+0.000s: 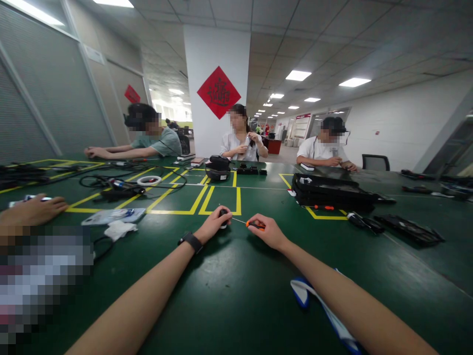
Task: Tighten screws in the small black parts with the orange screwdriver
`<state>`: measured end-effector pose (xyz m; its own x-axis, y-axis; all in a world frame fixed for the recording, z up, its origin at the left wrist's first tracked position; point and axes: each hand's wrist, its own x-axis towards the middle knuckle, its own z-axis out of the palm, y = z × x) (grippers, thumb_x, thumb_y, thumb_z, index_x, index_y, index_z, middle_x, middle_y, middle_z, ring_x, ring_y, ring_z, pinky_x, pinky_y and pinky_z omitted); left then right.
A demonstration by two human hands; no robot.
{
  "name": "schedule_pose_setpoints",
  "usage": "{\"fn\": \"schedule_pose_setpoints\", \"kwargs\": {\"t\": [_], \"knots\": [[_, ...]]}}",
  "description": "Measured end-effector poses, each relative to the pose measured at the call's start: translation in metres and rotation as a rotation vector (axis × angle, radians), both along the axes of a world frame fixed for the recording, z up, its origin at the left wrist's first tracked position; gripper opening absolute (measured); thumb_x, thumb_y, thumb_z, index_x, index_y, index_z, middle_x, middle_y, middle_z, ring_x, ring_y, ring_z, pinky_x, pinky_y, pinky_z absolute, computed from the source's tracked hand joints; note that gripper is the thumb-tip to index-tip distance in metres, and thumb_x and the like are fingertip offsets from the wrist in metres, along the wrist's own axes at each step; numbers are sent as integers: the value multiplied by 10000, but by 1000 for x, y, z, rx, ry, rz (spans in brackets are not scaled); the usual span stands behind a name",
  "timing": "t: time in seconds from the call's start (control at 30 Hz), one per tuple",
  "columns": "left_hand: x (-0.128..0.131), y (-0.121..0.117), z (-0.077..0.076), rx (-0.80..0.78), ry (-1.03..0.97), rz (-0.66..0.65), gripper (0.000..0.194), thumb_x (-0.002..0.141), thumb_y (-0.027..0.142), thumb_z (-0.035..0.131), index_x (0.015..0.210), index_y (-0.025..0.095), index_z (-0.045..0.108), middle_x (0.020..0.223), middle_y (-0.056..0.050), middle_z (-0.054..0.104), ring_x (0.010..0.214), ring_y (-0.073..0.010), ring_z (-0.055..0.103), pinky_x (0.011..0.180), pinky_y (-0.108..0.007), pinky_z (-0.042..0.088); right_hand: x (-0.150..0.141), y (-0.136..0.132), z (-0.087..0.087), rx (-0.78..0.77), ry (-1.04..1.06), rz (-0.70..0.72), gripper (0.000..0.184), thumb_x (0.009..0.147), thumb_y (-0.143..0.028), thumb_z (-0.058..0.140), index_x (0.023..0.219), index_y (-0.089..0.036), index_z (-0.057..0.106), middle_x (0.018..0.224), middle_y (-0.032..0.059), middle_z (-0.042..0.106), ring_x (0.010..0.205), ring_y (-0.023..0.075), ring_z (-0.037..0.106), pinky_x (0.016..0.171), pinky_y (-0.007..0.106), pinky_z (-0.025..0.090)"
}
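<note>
My left hand, with a dark band on its wrist, is closed round a small black object with a pale lower end; its exact kind is too small to make out. To the right, my right hand grips the orange-and-black handle of a screwdriver. The thin metal shaft points left toward the black object. Whether the tip touches it I cannot tell. Both hands are just above the green table, near its middle.
A blue-and-white strap lies by my right forearm. Further right are an open black case and a black flat part. Left are a plastic bag, a crumpled tissue, cables and a co-worker's hand. Several people sit around the table.
</note>
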<state>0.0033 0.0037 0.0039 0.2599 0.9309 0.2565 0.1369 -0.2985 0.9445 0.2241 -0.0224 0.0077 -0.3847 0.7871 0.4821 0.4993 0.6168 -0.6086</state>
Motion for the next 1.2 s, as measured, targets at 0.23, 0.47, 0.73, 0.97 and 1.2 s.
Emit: {"fn": "schedule_pose_setpoints", "kwargs": {"t": [0.23,0.47,0.73,0.97,1.2], "knots": [[1,-1,-5,147,172,55,269,749,427,513,860,182,498,659,25,549,596,-106,497,571,-224,383,2,8,-8,54,-114,21,156,760,-270,572,876,-178,619,850,35,557,798,141,503,739,271,391],[3,-1,-5,123,190,81,281,749,437,507,874,186,498,665,26,544,592,-112,495,572,-231,391,3,12,-11,82,-175,-93,180,814,-291,495,826,-168,626,837,50,544,828,154,484,780,300,379],[4,-4,-1,187,196,123,243,746,408,517,832,181,507,677,26,535,601,-112,496,603,-238,392,4,10,-9,61,-75,-25,164,735,-243,592,882,-173,572,878,32,541,819,148,494,766,293,399],[2,-1,-2,223,219,186,235,739,403,525,817,181,536,730,7,563,646,-120,507,616,-238,401,2,12,-10,53,-108,-46,200,854,-228,407,857,-163,596,871,53,545,853,148,493,809,308,386],[-3,-2,2,197,197,97,265,688,417,578,769,165,571,706,-1,570,633,-118,504,581,-228,403,3,10,-10,19,-75,-3,192,764,-239,557,941,-169,534,916,35,554,832,142,512,785,302,412]]}}
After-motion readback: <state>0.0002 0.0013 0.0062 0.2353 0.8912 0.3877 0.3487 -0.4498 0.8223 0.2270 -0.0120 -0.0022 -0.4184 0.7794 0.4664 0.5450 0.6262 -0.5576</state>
